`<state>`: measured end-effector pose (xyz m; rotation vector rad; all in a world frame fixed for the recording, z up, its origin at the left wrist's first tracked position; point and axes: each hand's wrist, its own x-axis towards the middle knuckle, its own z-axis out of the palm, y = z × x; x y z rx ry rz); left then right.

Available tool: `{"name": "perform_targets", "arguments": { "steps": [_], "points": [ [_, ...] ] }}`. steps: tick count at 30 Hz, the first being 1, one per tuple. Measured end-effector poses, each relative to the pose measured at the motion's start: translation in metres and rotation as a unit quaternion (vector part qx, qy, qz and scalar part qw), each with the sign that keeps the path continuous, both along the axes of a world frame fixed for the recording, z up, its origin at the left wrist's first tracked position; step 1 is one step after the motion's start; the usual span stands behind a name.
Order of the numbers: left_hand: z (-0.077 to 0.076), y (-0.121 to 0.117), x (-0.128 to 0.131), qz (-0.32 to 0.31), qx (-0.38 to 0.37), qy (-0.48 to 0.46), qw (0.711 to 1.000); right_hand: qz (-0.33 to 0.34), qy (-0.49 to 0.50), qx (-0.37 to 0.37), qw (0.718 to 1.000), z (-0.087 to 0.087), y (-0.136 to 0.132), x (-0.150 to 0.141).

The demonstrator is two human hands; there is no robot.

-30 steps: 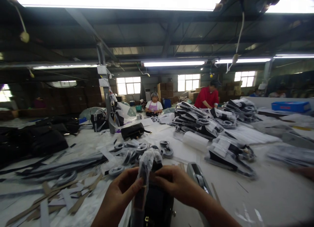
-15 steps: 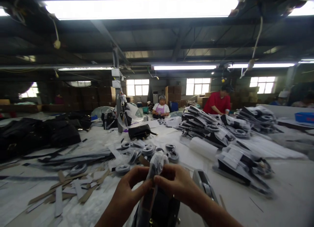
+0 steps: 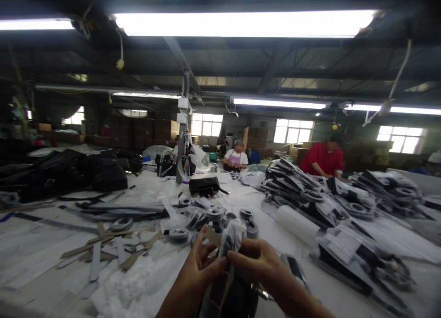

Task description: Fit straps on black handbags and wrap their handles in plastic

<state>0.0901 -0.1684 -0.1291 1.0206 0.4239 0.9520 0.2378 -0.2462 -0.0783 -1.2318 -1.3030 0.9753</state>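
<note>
Right in front of me, a bag strap (image 3: 231, 237) in thin white wrapping stands up between my hands. My left hand (image 3: 201, 267) has its thumb against the strap's near side, its index finger raised and its other fingers curled behind. From the other side, my right hand (image 3: 260, 263) pinches the wrapped strap between thumb and fingers. Below them is a black bag (image 3: 243, 297) with metal fittings, partly hidden by my hands and wrists. A grey device (image 3: 294, 267), maybe a tape dispenser, lies just beyond my right forearm.
Rolled grey straps (image 3: 215, 212) lie beyond my hands, card strips (image 3: 110, 249) to the left. Black bags (image 3: 69, 173) are heaped at far left. Wrapped pieces (image 3: 292, 182) are stacked at right. Two co-workers, one in red (image 3: 320, 159), work across the table (image 3: 258, 196).
The view has swung left and slightly up, so the surroundings sit further right and lower. My left index finger has lifted away from the strap; my right hand keeps its pinch.
</note>
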Motion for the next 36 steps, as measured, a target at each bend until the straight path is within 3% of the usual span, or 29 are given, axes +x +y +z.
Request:
{"name": "perform_targets", "arguments": {
  "steps": [5,8,10,12,16,19,26,33,36],
  "points": [
    [0.010,-0.011,-0.001,-0.025,0.057,-0.006,0.998,0.018,0.000,-0.048,0.999,0.005,-0.004,0.003],
    [0.010,-0.012,-0.005,-0.002,0.076,0.021,0.997,0.022,0.122,-0.051,0.991,-0.003,-0.007,0.002],
    [0.009,-0.011,-0.007,0.021,0.094,0.041,0.995,0.015,0.235,-0.061,0.970,-0.013,-0.008,0.001],
    [0.009,-0.011,-0.007,0.041,0.108,0.060,0.991,0.015,0.287,-0.056,0.956,-0.022,-0.008,-0.001],
    [0.014,-0.015,-0.007,0.073,0.109,0.070,0.989,0.034,0.181,0.024,0.983,-0.030,-0.009,-0.009],
    [0.018,-0.021,-0.007,0.111,0.112,0.079,0.984,-0.028,0.101,0.066,0.992,-0.033,-0.008,-0.018],
    [0.013,-0.034,-0.001,0.174,0.119,0.127,0.969,-0.237,0.082,0.103,0.962,-0.047,0.001,-0.047],
    [0.019,-0.031,-0.012,0.107,0.147,0.097,0.978,-0.291,0.017,0.108,0.951,-0.054,0.005,-0.055],
    [0.024,-0.027,-0.018,0.123,0.165,0.112,0.972,-0.295,0.016,0.112,0.949,-0.053,0.005,-0.056]
  ]
}}
